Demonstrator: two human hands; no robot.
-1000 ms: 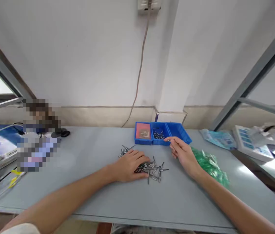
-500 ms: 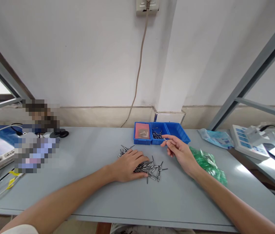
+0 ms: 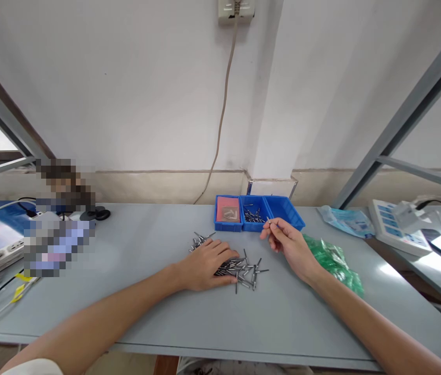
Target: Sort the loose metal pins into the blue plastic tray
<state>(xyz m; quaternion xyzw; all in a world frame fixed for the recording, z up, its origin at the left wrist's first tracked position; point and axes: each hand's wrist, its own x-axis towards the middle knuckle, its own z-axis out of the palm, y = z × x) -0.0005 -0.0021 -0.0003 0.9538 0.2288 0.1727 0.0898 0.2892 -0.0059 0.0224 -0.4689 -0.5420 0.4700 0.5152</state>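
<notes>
Two hands of yours stand apart over the grey tabletop (image 3: 158, 317). Your left hand (image 3: 207, 266) lies palm down across the pile of metal pins (image 3: 240, 269), thumb spread away from the fingers; pins show beyond the fingertips and past the thumb, and what lies beneath the palm is hidden. Your right hand (image 3: 289, 245) has thumb and forefinger pinched on one small metal pin (image 3: 268, 220), just at the front edge of the blue tray (image 3: 228, 227); you cannot tell from this angle whether the hand touches the rim.

That tray has three compartments near the wall: a red card (image 3: 228, 202) in the left one, dark pins (image 3: 255, 215) in the middle one, bare blue floor visible in the right one. Between your two hands runs a strip of grey surface, and more of it reaches from the pile to the table's front edge, well below both hands. Your room is tighter on the right, where the green plastic bag (image 3: 333, 263) sits just beside your wrist. Behind it lie a blue packet (image 3: 347, 223) and a white power strip (image 3: 396, 226).
</notes>
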